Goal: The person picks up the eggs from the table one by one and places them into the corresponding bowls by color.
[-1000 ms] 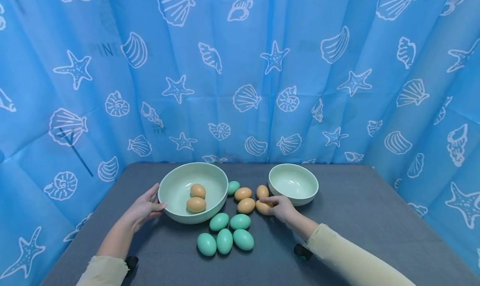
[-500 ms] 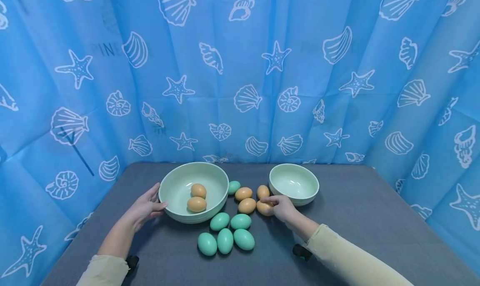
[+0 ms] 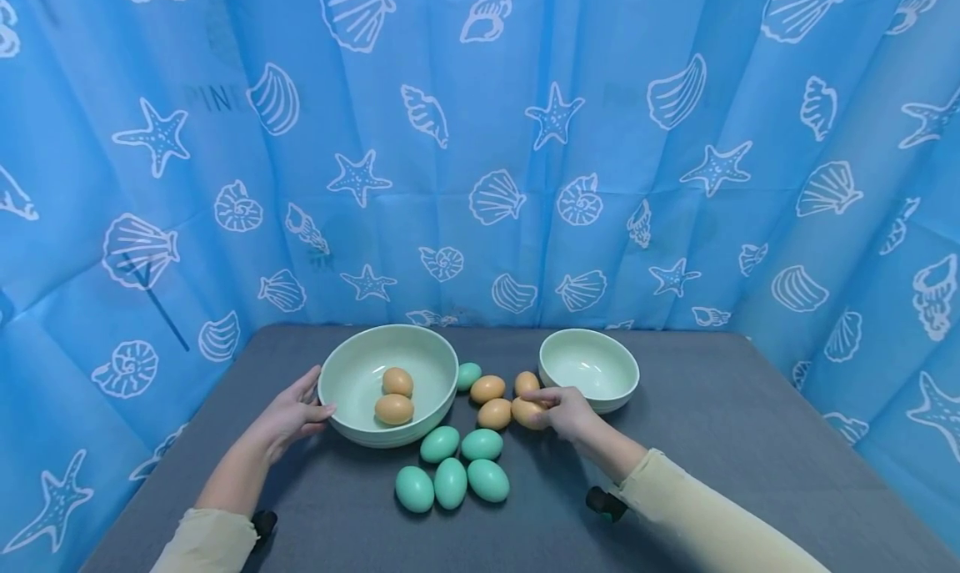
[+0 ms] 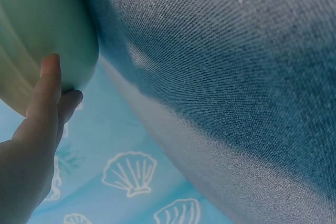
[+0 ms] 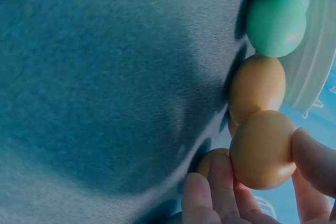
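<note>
My left hand rests against the left side of a large pale green bowl; in the left wrist view its thumb and a straight finger lie along the outer wall. Inside this bowl are two brown eggs, one behind the other. My right hand pinches another brown egg between thumb and fingers, close over the table. Right around it lie three more brown eggs, one behind it and two to its left, the front one nearest.
Several green eggs lie on the grey table, mostly in front, such as a green egg, with one green egg beside the large bowl. A smaller pale green bowl stands behind my right hand. A blue curtain hangs behind the table.
The right hand has risen very slightly, and more of the brown egg in its fingers shows. My left hand keeps its place on the large bowl.
</note>
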`<state>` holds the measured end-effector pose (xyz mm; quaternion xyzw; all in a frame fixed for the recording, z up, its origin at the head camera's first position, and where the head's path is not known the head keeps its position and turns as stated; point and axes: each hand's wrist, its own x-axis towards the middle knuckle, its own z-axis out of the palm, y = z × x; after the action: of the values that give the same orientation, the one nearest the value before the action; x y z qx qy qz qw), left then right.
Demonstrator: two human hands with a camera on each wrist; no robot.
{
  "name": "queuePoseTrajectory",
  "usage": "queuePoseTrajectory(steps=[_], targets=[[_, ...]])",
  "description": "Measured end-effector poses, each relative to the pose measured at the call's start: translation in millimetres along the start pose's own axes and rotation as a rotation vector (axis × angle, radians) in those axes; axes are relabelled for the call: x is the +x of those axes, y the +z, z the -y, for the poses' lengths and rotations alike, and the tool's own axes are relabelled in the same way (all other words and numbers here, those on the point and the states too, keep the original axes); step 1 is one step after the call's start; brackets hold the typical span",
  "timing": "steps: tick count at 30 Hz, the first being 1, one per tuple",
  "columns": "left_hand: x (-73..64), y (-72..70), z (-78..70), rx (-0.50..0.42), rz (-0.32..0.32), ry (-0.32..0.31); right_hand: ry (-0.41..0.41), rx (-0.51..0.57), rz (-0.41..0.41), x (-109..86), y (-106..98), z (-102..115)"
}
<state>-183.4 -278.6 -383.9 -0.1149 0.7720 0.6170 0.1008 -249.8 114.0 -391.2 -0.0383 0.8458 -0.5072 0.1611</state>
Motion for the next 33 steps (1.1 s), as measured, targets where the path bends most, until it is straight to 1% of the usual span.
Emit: queuePoseTrajectory(steps=[4, 9, 14, 18, 21, 26, 30, 33], targets=[[0.0, -0.2, 0.9, -0.011, -0.006, 0.006, 0.005, 0.017, 0.02, -1.5, -1, 5], [-0.6, 0.6, 0.5, -0.031, -0.037, 0.021, 0.018, 0.012, 0.039, -0.7, -1, 10], [-0.7, 3.5, 0.7, -0.04, -0.07, 0.019, -0.015, 0.02, 0.02, -1.7, 0, 11], [-0.3, 6.6, 0.7, -0.027, -0.093, 0.014, -0.038, 0.052, 0.019, -3.4, 0, 14], [0.7, 8.8, 0.2, -0.017, -0.094, 0.016, -0.05, 0.088, 0.025, -2.7, -1, 17], [0.8, 8.2, 0.5, -0.009, -0.096, 0.008, -0.07, 0.095, 0.069, -2.2, 2, 23], [0.4, 6.9, 0.5, -0.007, -0.096, 0.002, -0.069, 0.09, 0.09, -3.2, 5, 27], [-0.2, 6.6, 0.3, -0.012, -0.091, 0.001, -0.059, 0.113, 0.102, -2.4, 8, 30]])
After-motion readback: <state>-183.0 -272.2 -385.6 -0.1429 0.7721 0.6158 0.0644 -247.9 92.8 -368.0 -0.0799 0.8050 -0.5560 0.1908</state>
